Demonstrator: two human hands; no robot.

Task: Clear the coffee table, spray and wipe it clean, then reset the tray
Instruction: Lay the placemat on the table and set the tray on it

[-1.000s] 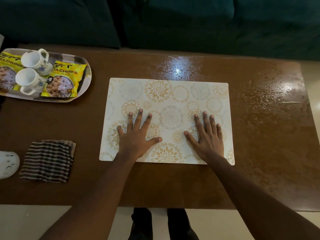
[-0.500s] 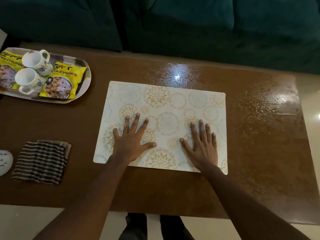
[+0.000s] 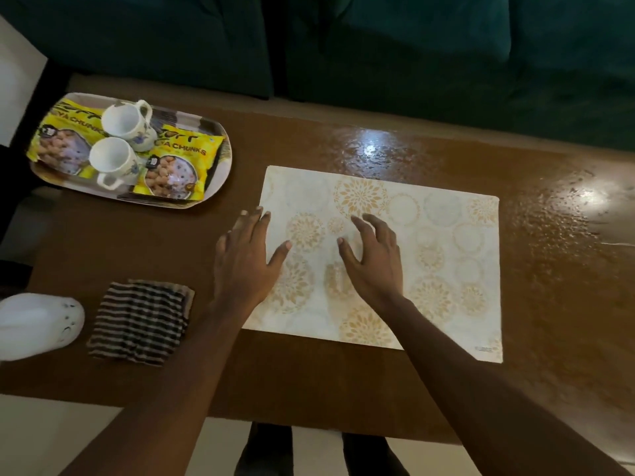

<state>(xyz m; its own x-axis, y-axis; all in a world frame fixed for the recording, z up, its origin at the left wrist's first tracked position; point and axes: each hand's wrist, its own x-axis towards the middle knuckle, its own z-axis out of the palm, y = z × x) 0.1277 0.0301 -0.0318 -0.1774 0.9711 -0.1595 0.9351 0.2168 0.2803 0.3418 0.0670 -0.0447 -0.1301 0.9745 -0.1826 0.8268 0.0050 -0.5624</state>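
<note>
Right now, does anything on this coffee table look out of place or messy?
The placemat lies slightly askew to the table edge. The bare tabletop to its right shows glossy speckled streaks, seemingly wet. On the tray, two cups sit atop snack packets, tilted rather than flat.

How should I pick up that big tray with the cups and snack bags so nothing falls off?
Probably with two hands, one on each short end of the tray, fingers under the raised rim, lifting it level. It is long and oval, and two cups stand loose on it among yellow snack packets, so a one-sided grab could tip them.
</note>
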